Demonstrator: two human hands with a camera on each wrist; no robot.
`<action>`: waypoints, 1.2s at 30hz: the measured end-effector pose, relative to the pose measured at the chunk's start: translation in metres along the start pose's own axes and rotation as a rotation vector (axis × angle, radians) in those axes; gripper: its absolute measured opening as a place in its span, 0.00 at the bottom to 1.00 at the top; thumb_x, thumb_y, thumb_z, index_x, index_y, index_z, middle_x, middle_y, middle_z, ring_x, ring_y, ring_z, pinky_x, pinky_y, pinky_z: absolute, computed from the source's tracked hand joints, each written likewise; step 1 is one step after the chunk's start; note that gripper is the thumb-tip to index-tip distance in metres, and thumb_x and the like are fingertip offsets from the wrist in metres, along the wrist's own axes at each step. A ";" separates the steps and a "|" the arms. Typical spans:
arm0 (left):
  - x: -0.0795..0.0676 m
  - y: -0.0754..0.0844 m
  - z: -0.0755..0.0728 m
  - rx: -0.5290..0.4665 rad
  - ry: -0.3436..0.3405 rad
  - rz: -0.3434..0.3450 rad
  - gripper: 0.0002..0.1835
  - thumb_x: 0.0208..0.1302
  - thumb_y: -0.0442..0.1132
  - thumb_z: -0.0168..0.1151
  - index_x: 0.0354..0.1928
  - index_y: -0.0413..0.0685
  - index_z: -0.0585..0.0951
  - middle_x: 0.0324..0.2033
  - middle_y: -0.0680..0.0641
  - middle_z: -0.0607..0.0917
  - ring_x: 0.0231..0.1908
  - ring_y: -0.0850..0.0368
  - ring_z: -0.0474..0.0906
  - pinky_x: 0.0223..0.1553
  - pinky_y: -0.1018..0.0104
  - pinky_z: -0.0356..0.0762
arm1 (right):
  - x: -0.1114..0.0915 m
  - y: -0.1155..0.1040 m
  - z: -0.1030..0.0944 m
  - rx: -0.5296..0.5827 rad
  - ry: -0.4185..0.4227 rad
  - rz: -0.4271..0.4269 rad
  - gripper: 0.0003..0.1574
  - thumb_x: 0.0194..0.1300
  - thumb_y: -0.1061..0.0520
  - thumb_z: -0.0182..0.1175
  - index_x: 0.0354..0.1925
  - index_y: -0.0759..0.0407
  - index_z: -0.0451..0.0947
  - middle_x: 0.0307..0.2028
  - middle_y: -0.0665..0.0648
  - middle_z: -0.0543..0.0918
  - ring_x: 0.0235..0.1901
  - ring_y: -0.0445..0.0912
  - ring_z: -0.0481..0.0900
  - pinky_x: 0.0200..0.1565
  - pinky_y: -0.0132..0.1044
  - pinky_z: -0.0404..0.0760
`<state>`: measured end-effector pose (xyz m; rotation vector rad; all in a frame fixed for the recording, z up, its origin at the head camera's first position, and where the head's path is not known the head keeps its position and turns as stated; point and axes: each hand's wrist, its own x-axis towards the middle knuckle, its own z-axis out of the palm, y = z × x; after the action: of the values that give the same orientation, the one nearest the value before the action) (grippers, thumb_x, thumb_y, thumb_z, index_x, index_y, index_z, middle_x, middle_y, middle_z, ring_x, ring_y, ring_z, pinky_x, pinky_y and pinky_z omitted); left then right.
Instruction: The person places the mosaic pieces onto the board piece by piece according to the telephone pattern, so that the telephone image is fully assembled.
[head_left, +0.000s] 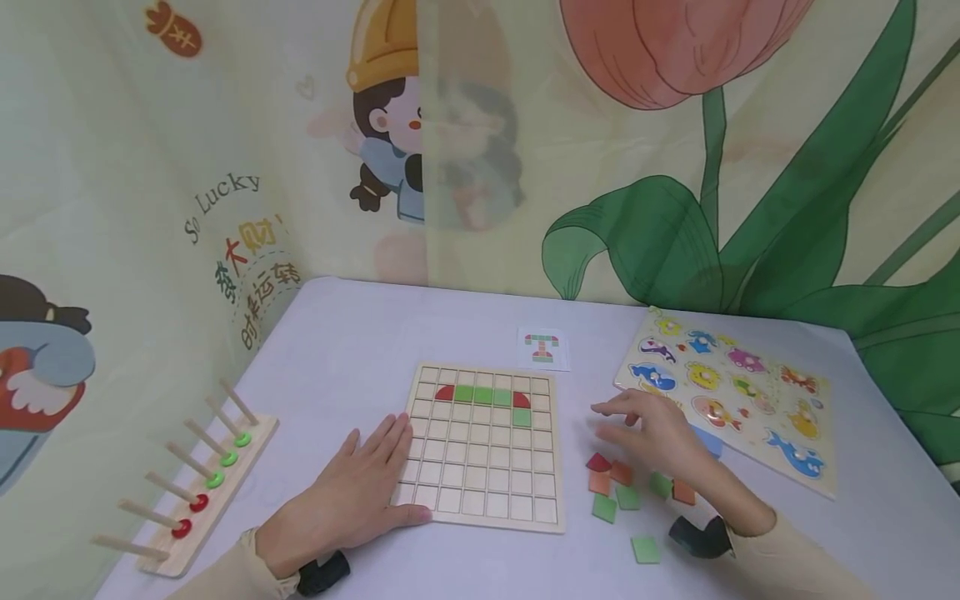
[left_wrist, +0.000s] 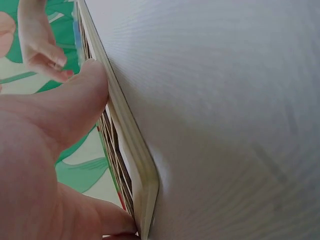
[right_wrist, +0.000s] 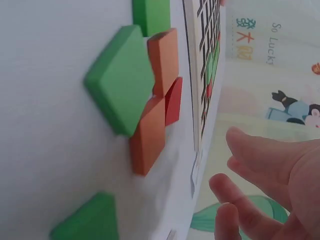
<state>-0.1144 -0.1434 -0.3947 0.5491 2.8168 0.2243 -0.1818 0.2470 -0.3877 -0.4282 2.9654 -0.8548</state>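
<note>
A wooden grid board (head_left: 476, 479) lies on the table. Along its upper part run a red curved piece (head_left: 446, 392), several green squares (head_left: 483, 395) and a second red curved piece (head_left: 521, 400), with one more green square (head_left: 521, 417) below that. My left hand (head_left: 367, 479) rests flat at the board's left side, fingers straight, its thumb (left_wrist: 85, 102) on the near edge. Right of the board, my right hand (head_left: 656, 433) hovers with loosely bent fingers and nothing between them. Beneath it lie loose green squares (right_wrist: 122, 80), orange squares (right_wrist: 148, 137) and a red piece (right_wrist: 173, 102).
A small pattern card (head_left: 543, 348) lies behind the board. At the back right is a sea-animal puzzle board (head_left: 738, 392), a blue piece (head_left: 707, 442) by its near edge. On the left stands a peg rack (head_left: 210, 500) with red and green rings.
</note>
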 end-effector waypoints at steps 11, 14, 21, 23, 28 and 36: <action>0.000 0.000 0.001 0.002 0.017 0.018 0.58 0.64 0.73 0.58 0.78 0.33 0.56 0.81 0.36 0.54 0.81 0.39 0.49 0.74 0.30 0.53 | -0.037 0.030 -0.019 -0.056 -0.002 0.119 0.21 0.60 0.54 0.75 0.52 0.53 0.89 0.44 0.55 0.89 0.37 0.45 0.75 0.27 0.30 0.74; 0.000 0.000 0.000 0.002 0.017 0.019 0.58 0.64 0.73 0.58 0.78 0.33 0.56 0.81 0.36 0.54 0.81 0.39 0.49 0.74 0.30 0.53 | -0.047 0.038 -0.020 -0.060 -0.027 0.167 0.22 0.58 0.54 0.76 0.52 0.55 0.89 0.39 0.53 0.88 0.35 0.44 0.74 0.24 0.29 0.74; 0.000 0.000 -0.002 -0.001 -0.011 0.000 0.59 0.64 0.73 0.58 0.79 0.33 0.55 0.81 0.36 0.52 0.81 0.39 0.48 0.74 0.30 0.52 | -0.065 0.044 -0.018 -0.062 -0.073 0.262 0.25 0.56 0.52 0.78 0.52 0.53 0.89 0.34 0.48 0.83 0.36 0.44 0.74 0.27 0.28 0.75; 0.000 -0.001 -0.002 0.001 -0.013 -0.006 0.59 0.64 0.73 0.58 0.79 0.33 0.55 0.81 0.37 0.52 0.81 0.39 0.48 0.74 0.30 0.52 | -0.068 0.043 -0.015 -0.053 -0.082 0.253 0.25 0.55 0.52 0.79 0.52 0.53 0.89 0.35 0.48 0.84 0.36 0.44 0.74 0.28 0.27 0.76; 0.000 -0.001 -0.002 0.004 -0.010 -0.005 0.59 0.64 0.73 0.58 0.79 0.34 0.55 0.81 0.36 0.52 0.81 0.39 0.48 0.74 0.29 0.52 | -0.071 0.042 -0.006 -0.070 -0.054 0.202 0.23 0.52 0.54 0.80 0.49 0.52 0.91 0.36 0.46 0.86 0.35 0.42 0.74 0.30 0.25 0.78; 0.001 -0.001 0.000 0.005 -0.008 0.001 0.59 0.63 0.74 0.58 0.79 0.34 0.55 0.81 0.36 0.52 0.81 0.39 0.48 0.74 0.29 0.53 | -0.072 0.040 -0.003 -0.085 -0.024 0.199 0.22 0.53 0.60 0.79 0.48 0.53 0.91 0.31 0.46 0.83 0.32 0.41 0.73 0.29 0.25 0.77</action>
<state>-0.1159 -0.1439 -0.3953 0.5514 2.8100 0.2143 -0.1227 0.3005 -0.4094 -0.1398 2.9653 -0.6997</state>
